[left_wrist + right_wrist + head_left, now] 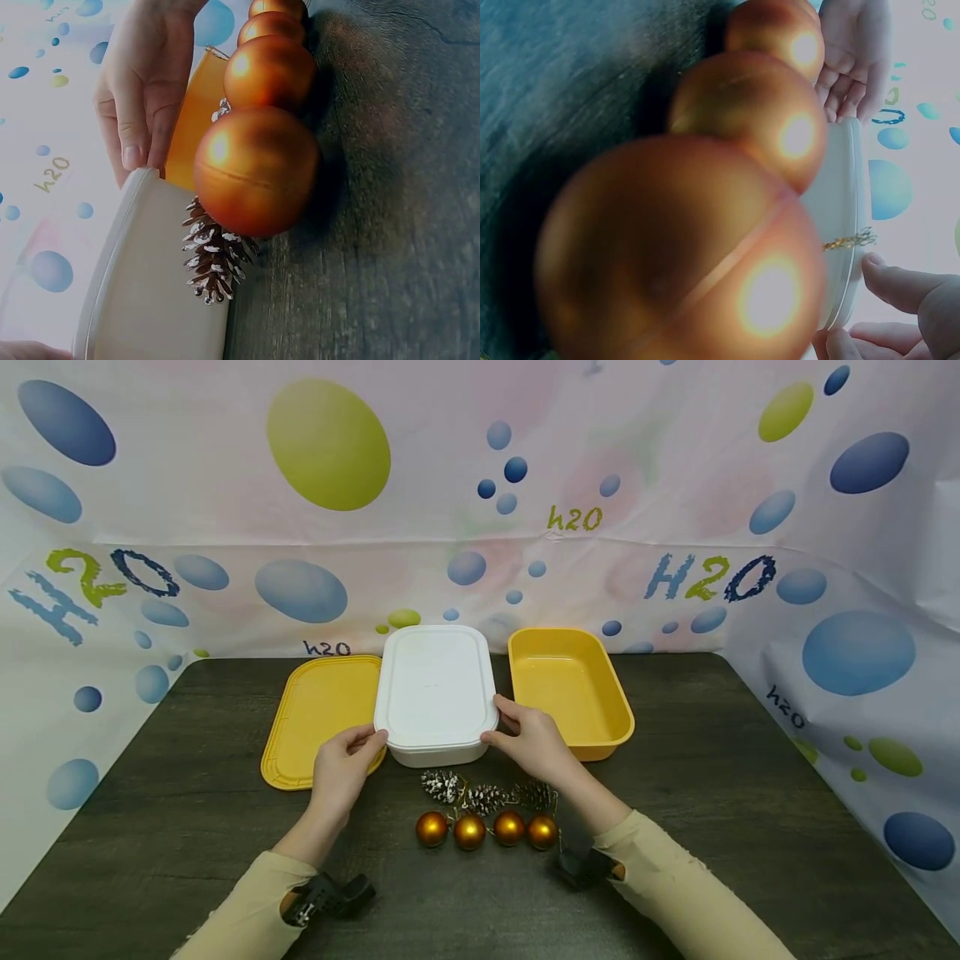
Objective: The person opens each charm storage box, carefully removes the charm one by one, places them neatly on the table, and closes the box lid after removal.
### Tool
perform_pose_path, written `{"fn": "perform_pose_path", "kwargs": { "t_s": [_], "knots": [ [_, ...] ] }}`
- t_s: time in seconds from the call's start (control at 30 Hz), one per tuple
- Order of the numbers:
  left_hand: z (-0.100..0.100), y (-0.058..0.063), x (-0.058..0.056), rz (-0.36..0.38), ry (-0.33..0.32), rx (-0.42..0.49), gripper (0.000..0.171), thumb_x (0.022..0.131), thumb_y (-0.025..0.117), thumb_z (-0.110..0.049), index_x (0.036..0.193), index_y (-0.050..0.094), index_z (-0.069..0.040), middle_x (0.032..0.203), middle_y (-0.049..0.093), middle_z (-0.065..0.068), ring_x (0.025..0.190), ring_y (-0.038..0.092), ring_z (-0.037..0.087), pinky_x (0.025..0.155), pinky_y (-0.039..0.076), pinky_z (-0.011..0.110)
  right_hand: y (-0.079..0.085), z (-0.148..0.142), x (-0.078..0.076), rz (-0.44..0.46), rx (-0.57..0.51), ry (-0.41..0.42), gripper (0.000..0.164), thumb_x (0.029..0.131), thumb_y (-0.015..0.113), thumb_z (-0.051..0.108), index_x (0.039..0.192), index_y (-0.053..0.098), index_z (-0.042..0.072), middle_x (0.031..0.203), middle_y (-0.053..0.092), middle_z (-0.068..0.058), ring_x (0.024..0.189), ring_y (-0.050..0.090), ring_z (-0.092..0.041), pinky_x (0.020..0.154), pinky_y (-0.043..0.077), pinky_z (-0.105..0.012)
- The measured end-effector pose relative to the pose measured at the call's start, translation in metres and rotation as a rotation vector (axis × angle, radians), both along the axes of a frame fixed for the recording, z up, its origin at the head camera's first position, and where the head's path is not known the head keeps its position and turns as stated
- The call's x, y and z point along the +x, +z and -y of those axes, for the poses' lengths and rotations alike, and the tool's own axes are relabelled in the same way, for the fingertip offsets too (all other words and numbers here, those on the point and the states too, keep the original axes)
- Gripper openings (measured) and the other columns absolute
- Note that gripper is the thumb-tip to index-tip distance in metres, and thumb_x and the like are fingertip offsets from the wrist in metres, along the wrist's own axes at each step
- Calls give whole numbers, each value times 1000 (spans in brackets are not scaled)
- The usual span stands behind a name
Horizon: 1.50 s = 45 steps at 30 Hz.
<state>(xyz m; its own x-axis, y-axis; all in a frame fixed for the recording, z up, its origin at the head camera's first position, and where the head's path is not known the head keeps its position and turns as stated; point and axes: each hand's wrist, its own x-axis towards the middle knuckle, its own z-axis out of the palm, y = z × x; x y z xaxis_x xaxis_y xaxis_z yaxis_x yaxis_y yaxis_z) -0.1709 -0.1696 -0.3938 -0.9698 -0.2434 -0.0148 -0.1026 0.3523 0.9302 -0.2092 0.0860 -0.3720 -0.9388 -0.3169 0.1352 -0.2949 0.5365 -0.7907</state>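
A white plastic container stands at the middle back with its white lid lying over the top. At the lid's near left corner, my left hand pinches the rim between thumb and fingers. My right hand grips the rim at the near right corner, thumb on the front edge and fingers along the side. In the right wrist view, the right thumb is on the upper side of the rim with the other fingers under it. The left wrist view shows the container's pale front wall below the lid edge.
Left of the container lies a flat yellow lid, and right of it stands an open yellow container. In front are three snowy pine cones and a row of several orange-gold baubles. A printed sheet hangs behind the dark table.
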Motion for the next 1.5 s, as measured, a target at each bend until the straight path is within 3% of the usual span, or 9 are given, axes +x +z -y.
{"fn": "perform_pose_path", "kwargs": {
  "t_s": [0.63, 0.87, 1.13, 1.5],
  "knots": [
    [4, 6, 3, 71, -19, 24, 48, 92, 63, -32, 122, 58, 6, 114, 58, 19, 102, 54, 26, 76, 46, 25, 4, 0, 1, 7, -8, 33, 62, 87, 70, 10, 140, 42, -5, 139, 46, -21, 115, 57, -26, 84, 51, -28],
    [6, 6, 4, 85, -49, 46, 49, 92, 64, -30, 123, 56, 6, 114, 57, 18, 102, 54, 26, 79, 46, 27, 4, 2, 2, -34, 63, 80, 65, 86, 72, 10, 140, 41, -5, 144, 37, -24, 115, 57, -28, 84, 51, -28],
    [5, 5, 5, 78, -59, 49, 49, 91, 66, -31, 123, 56, 5, 113, 57, 17, 101, 54, 26, 78, 46, 26, 4, 2, 3, -38, 93, 69, 63, 86, 72, 12, 139, 44, -5, 145, 36, -25, 115, 57, -30, 85, 51, -32],
    [6, 7, 4, 95, -69, 56, 49, 90, 66, -32, 123, 56, 5, 112, 57, 16, 101, 54, 25, 80, 45, 29, 2, 2, 4, -63, 106, 59, 61, 86, 73, 14, 138, 46, -5, 143, 39, -25, 112, 59, -28, 84, 51, -25]
  ]
}}
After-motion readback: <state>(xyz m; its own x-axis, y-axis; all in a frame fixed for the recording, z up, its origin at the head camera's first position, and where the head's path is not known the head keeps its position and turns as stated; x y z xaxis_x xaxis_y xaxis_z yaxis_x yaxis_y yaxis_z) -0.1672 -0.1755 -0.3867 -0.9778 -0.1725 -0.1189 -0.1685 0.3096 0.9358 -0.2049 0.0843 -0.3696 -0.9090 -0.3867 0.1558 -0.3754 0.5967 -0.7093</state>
